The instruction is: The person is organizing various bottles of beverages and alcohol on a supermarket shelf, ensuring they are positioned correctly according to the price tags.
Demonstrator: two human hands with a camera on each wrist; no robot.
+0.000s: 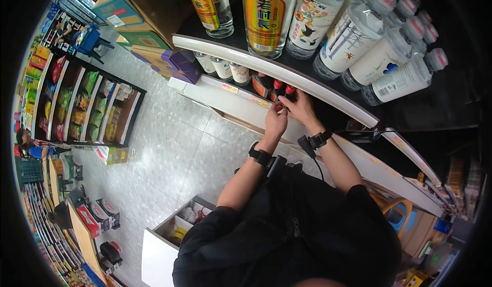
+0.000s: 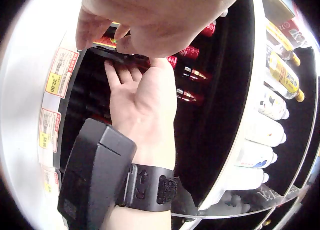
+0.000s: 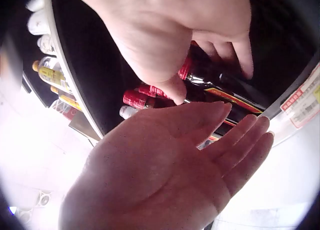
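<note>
On the lower shelf stands a row of dark bottles with red caps [image 1: 277,84]. My right hand [image 1: 302,107] reaches in from the right. In the right wrist view, the thumb and fingers of the right hand [image 3: 165,32] hold a dark bottle [image 3: 207,77] around its red neck. My left hand [image 1: 277,122] is just beside it, palm turned up. Its fingers [image 3: 245,147] are loosely extended, with the tips close to the bottle's red-and-yellow label [image 3: 232,99]. The left wrist view has the left hand [image 2: 155,19] large at the top, over the right hand [image 2: 142,99].
Clear liquor bottles [image 1: 264,20] crowd the shelf above, behind a white shelf edge [image 1: 277,71]. White-labelled cans [image 1: 221,67] stand left of the dark bottles. Price tags [image 2: 61,72] line the lower shelf front. An open drawer [image 1: 174,225] is at lower left, and snack racks [image 1: 82,102] stand farther off.
</note>
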